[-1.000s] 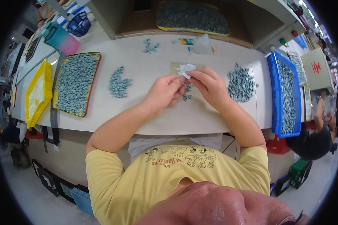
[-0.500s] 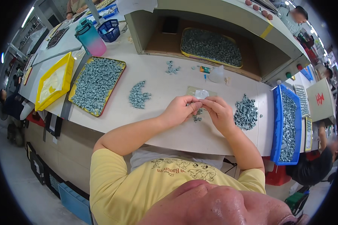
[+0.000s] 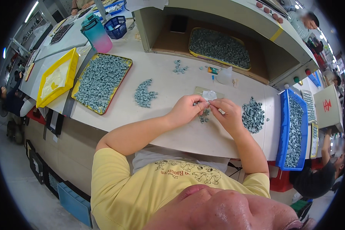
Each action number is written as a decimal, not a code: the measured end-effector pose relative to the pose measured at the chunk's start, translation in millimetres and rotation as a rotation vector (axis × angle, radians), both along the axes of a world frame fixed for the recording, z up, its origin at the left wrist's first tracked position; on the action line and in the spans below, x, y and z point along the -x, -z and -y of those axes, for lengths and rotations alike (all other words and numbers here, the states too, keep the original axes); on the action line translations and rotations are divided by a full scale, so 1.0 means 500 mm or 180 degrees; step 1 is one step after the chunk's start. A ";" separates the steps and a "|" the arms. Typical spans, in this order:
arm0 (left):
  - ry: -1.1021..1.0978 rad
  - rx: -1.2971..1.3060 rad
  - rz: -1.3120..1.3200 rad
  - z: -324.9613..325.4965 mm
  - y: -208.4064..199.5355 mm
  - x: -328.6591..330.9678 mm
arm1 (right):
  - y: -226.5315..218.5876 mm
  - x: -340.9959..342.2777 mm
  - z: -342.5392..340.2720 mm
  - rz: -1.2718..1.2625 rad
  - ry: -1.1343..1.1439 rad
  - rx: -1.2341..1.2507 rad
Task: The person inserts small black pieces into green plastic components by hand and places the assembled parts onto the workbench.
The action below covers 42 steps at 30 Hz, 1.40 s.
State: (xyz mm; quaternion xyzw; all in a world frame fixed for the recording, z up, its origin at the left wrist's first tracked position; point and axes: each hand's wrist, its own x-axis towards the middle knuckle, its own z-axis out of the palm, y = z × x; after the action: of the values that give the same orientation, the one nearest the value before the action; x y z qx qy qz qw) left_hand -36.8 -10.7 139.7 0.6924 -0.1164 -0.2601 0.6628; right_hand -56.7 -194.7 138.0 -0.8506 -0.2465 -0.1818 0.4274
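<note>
My left hand point(image 3: 187, 110) and my right hand point(image 3: 227, 114) meet over the table, fingertips pinched together. What they pinch is too small and covered to make out. Just beyond them lies a flat greenish pad point(image 3: 220, 94) with a white piece point(image 3: 209, 95) on it. Under my fingers sits a little cluster of grey-green pieces point(image 3: 204, 117). A bigger heap of such pieces point(image 3: 253, 115) spreads right of my right hand. To the left is a curved heap point(image 3: 145, 94), and a few loose pieces point(image 3: 179, 67) lie farther back.
A yellow-rimmed tray of pieces point(image 3: 102, 82) and a yellow bin point(image 3: 63, 82) stand left; a teal-pink bottle point(image 3: 97, 33) is behind. A shelf box point(image 3: 151, 23) holds another tray point(image 3: 218, 46). At right stands a long blue bin point(image 3: 283, 134). A small glue-like tube point(image 3: 213, 70) lies ahead.
The view has shifted slightly. My fingertips have moved a little, and my right fingers are somewhat more parted from the left ones. The heaps look the same.
</note>
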 end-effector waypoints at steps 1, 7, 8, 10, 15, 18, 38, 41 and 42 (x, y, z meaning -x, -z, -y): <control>0.0017 -0.0037 0.0067 -0.003 -0.006 0.000 | -0.002 0.001 -0.003 0.0058 0.0051 0.0010; -0.0069 -0.0136 0.0424 -0.019 -0.019 -0.002 | -0.017 -0.001 -0.020 0.0160 0.0106 0.0065; -0.0067 -0.0144 0.0475 -0.022 -0.018 -0.002 | -0.017 -0.002 -0.022 0.0189 0.0058 0.0102; -0.0076 -0.0172 0.0462 -0.023 -0.021 0.003 | -0.019 0.000 -0.021 0.0185 0.0032 0.0116; -0.0067 -0.0227 0.0506 -0.016 -0.018 0.004 | -0.013 0.004 -0.016 0.0179 0.0034 0.0147; -0.0092 -0.0205 0.0602 -0.010 -0.009 0.009 | -0.004 0.008 -0.011 0.0198 0.0075 0.0077; -0.0674 0.0626 -0.0395 0.062 0.201 -0.062 | 0.193 -0.086 0.116 0.1114 0.0404 0.1242; -0.0524 0.0653 -0.0541 0.061 0.214 -0.065 | 0.205 -0.087 0.123 0.1179 0.0320 0.1500; -0.0518 0.0662 -0.0562 0.062 0.215 -0.066 | 0.207 -0.088 0.126 0.1241 0.0254 0.1648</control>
State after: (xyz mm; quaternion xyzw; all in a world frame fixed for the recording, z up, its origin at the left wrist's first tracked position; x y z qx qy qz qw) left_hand -4.0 -41.6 32.3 0.6017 -0.0275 -0.2519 0.7575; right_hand -12.5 -257.5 34.7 -0.8892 -0.3282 -0.2891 0.1343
